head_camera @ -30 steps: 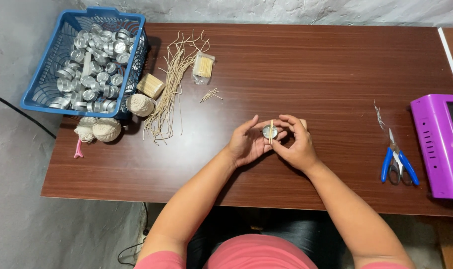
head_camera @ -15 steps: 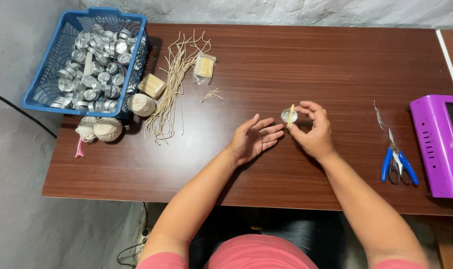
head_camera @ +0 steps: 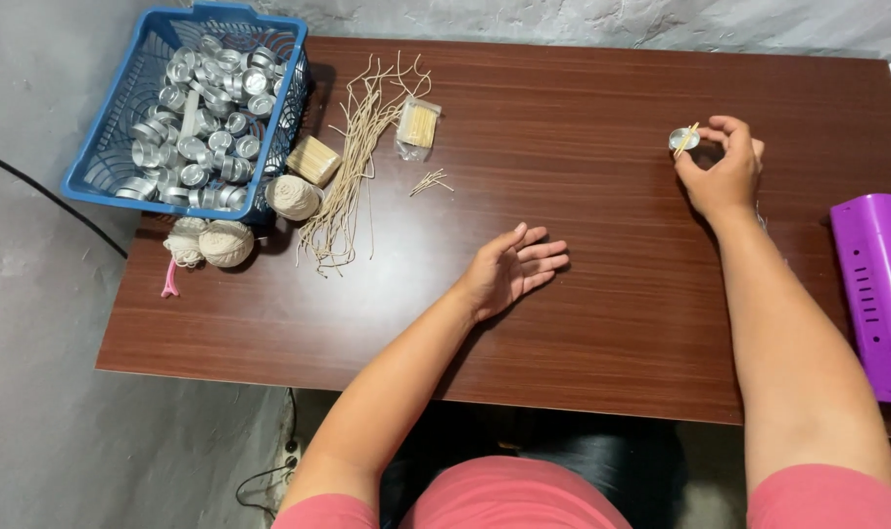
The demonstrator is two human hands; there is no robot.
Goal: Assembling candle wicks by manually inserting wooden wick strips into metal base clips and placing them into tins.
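Dark brown wood made up the table [head_camera: 602, 245], which carried everything and lay bare under both hands. Well out past the right hand's knuckles, at the table's edge, stood a purple plastic machine [head_camera: 871, 294]. Far beyond the left hand's fingertips sat a blue basket [head_camera: 103, 147] piled with small silver cups, probably kept there as stock within an arm's stretch. Just beside the basket, on the fingers' side, lay balls of pale twine [head_camera: 226, 242], a sheaf of cut wick lengths [head_camera: 352, 167], a block of short sticks [head_camera: 313, 160] and a small clear packet of sticks [head_camera: 418, 125], grouped as supplies might be.

The left hand [head_camera: 509, 274] rested on the wood with its fingers loosely spread and slightly curled, holding nothing; it seemed simply parked. The right hand [head_camera: 725, 171] was stretched away from the body, thumb and forefinger pinching a small round metal cup [head_camera: 682, 138] by its rim just above the table, the other fingers curled behind. Gripping the rim seemed to keep the cup level and its inside untouched. The cup looked shiny, shallow and silver, with a thin pale stick or wick lying aslant across its mouth; whether it held anything else could not be told.
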